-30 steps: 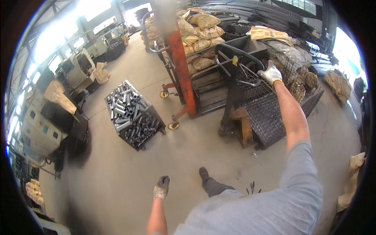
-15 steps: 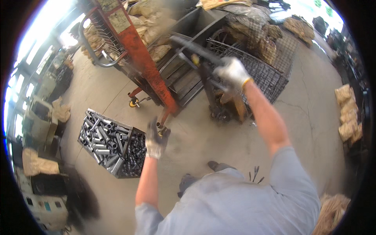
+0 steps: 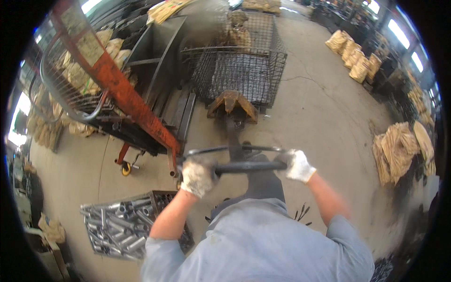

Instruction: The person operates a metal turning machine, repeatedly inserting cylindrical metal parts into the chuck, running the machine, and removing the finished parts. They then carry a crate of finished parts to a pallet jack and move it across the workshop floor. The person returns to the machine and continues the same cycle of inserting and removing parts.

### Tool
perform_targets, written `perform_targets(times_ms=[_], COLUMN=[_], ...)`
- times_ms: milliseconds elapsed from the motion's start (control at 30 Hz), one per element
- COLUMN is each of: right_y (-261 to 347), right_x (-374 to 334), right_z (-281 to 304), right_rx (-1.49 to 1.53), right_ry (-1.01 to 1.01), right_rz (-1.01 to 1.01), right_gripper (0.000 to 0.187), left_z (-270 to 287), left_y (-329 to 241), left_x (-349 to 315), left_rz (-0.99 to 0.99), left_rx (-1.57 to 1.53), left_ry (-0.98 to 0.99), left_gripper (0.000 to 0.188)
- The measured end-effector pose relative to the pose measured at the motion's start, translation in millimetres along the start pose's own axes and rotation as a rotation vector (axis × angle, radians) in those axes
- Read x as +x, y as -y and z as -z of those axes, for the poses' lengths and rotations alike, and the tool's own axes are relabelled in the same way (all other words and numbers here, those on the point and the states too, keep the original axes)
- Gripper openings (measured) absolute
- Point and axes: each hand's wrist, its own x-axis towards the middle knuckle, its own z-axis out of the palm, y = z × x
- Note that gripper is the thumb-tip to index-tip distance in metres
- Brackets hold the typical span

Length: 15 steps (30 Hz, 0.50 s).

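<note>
Both of my gloved hands grip the wide loop handle (image 3: 249,167) of a pallet jack, held in front of my waist. My left hand (image 3: 198,177), slightly blurred, closes round its left end. At its right end, my right hand (image 3: 299,165) is wrapped round the grip. The dark shaft runs away from me to the jack's worn yellow-brown body (image 3: 231,104). Just beyond that body stands a wire mesh cage (image 3: 239,77) with greyish contents. The jack's forks are hidden from view.
An orange lift frame (image 3: 124,101) with a curved grey handle stands at left. Below it is a bin of metal tubes (image 3: 120,228). A grey metal container (image 3: 157,61) stands behind the lift. Stuffed sacks (image 3: 352,54) and a folded sack pile (image 3: 397,152) line the right.
My left hand, earlier off the handle with its fingers apart, now holds it. The handle has come down in front of me, with my right hand still on it. My view has turned right.
</note>
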Motion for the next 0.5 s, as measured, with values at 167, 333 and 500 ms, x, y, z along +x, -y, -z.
perform_targets(times_ms=[167, 333, 500], right_y=[14, 53, 79], right_x=[-47, -58, -42], right_z=[-45, -55, -31], right_rx=[0.073, -0.026, -0.029], right_ry=[-0.131, -0.051, -0.103], right_rz=[0.018, -0.045, -0.042], right_gripper=[0.028, 0.026, 0.027], left_z=[-12, 6, 41], left_y=[-12, 4, 17], left_x=[-44, -66, -46], left_rz=[0.036, 0.017, 0.023], left_rx=[0.001, 0.045, 0.059], left_ry=[0.212, 0.218, 0.194], left_gripper=[0.015, 0.017, 0.017])
